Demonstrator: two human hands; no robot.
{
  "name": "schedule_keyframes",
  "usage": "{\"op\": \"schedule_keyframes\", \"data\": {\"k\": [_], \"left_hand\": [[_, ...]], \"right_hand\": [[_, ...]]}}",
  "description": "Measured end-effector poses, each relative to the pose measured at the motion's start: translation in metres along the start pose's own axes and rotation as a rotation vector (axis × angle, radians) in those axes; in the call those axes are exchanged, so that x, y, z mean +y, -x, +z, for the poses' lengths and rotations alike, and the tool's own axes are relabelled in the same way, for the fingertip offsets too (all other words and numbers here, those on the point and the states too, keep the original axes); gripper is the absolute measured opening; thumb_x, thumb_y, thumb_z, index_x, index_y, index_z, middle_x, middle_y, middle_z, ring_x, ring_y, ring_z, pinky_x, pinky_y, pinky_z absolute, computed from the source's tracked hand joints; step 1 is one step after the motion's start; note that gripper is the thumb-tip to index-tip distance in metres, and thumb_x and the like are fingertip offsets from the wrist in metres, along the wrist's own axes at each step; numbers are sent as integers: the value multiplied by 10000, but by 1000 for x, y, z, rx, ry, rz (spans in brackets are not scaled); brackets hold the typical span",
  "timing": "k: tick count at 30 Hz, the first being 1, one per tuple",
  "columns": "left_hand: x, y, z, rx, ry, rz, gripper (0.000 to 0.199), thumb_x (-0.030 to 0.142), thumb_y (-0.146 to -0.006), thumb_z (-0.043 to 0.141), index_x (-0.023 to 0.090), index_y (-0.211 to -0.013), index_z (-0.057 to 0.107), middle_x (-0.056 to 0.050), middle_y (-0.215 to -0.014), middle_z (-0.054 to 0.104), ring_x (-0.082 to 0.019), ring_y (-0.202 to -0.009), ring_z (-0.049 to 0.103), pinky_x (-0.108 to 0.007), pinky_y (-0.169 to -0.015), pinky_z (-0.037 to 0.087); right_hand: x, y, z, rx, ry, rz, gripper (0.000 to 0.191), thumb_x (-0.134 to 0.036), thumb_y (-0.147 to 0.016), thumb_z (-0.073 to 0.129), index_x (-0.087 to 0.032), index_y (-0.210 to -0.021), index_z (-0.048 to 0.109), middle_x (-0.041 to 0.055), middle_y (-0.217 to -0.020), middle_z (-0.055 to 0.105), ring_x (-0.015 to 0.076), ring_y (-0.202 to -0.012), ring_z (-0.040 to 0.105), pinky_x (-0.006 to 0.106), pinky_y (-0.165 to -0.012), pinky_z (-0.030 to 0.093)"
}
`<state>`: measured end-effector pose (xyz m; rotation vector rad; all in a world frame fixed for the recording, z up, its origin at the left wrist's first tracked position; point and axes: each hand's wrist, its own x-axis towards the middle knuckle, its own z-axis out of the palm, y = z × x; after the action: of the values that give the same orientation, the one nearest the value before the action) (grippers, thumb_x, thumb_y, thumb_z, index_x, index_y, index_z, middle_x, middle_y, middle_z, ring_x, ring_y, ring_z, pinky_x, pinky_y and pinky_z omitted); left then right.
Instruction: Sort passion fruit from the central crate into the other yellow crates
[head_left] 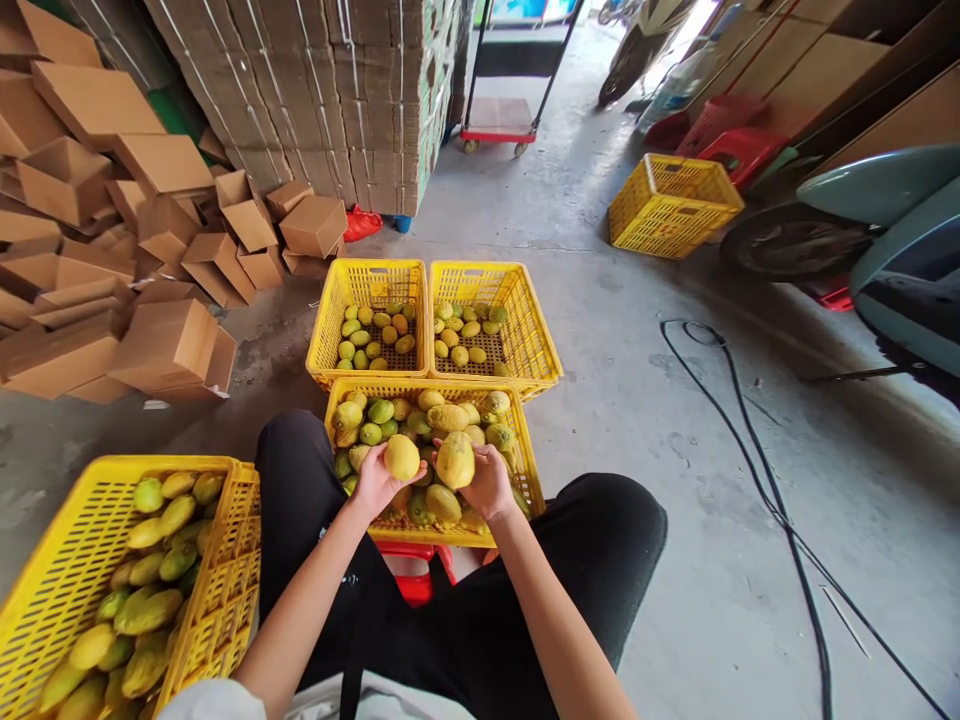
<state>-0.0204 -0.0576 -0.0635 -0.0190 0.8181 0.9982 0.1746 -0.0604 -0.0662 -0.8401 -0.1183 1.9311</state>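
Both hands of the seated person are busy over the middle crate, each curled round one fruit. The left hand cups a smooth yellow fruit near the centre of the frame; its outline looks close to round from where it shows, so I can't tell which way its long axis runs. Just beside it on the right, the right hand grips a bigger, greenish-yellow fruit, stood roughly upright, its long axis running up and down the frame. I can't make out which is its stem end.

Both fruits are held above a yellow plastic crate of mixed green and yellow fruit. Near its far side a rough-skinned oblong fruit lies crosswise, long axis left to right.

Beyond it, at the upper middle, stand a left-hand crate and a right-hand crate side by side, each with scattered fruit. At the lower left, another big crate holds longer fruits, many slanting from lower left to upper right. Cardboard boxes are heaped at the upper left.
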Motion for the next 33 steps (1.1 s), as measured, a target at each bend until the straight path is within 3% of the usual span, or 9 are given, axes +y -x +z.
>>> {"op": "schedule_keyframes", "data": {"k": [3,6,8,11,16,20,25,29,33], "left_hand": [[-1,0,1,-7,31,21,284,299,-899,548,149,-1138,585,-121,-962,731,-295,-930,719,-497,-876,555],[-1,2,2,-7,-13,52,292,350,-891,604,144,-1098,586,-130,-1017,729,-254,-813,720,-400,-758,573],[0,3,2,-15,-35,73,317,383,-865,650,155,-1076,587,-123,-983,729,-226,-740,705,-355,-686,561],[0,3,0,-32,-48,105,293,363,-817,703,193,-1017,571,-67,-846,707,-201,-699,684,-368,-720,563],[-4,2,-1,-93,-132,54,294,352,-773,738,197,-956,568,-49,-794,677,-187,-666,663,-334,-662,557],[-3,2,-1,-112,-138,31,268,373,-806,684,162,-949,602,-73,-784,671,-185,-660,653,-297,-605,538],[2,2,-3,-98,-31,-20,298,379,-784,602,123,-932,641,-132,-835,695,-263,-749,691,-379,-642,562],[2,1,-4,-73,17,-30,297,334,-766,589,117,-956,656,-163,-932,718,-333,-896,705,-484,-751,569],[2,4,1,-65,-3,-18,279,323,-844,545,112,-989,657,-176,-996,722,-315,-906,709,-461,-750,571]], "right_hand": [[-1,1,1,-11,-10,-42,278,-356,-659,697,-253,-907,626,61,-920,760,339,-1036,702,530,-859,580],[-3,3,-1,0,-23,-12,329,-444,-702,731,-232,-940,647,64,-841,750,323,-941,727,511,-832,597],[-3,4,-3,1,-24,26,339,-430,-728,744,-226,-984,654,49,-830,747,288,-844,742,475,-782,611],[-1,3,-5,19,-3,37,310,-339,-730,763,-221,-994,650,32,-832,748,231,-726,737,377,-664,612],[4,1,-1,27,56,62,309,-326,-714,777,-199,-965,647,42,-808,748,201,-679,720,304,-595,583],[4,1,-1,55,59,49,288,-332,-722,770,-209,-950,643,34,-806,745,206,-698,721,320,-626,588],[2,3,1,55,86,68,287,-371,-737,754,-209,-949,650,36,-798,738,216,-698,715,341,-629,585],[0,5,8,4,93,51,309,-456,-744,673,-226,-949,649,72,-853,746,297,-870,722,449,-728,601],[-4,8,13,-67,56,-5,334,-461,-678,628,-256,-942,629,111,-975,742,353,-1040,679,531,-806,588]]}}
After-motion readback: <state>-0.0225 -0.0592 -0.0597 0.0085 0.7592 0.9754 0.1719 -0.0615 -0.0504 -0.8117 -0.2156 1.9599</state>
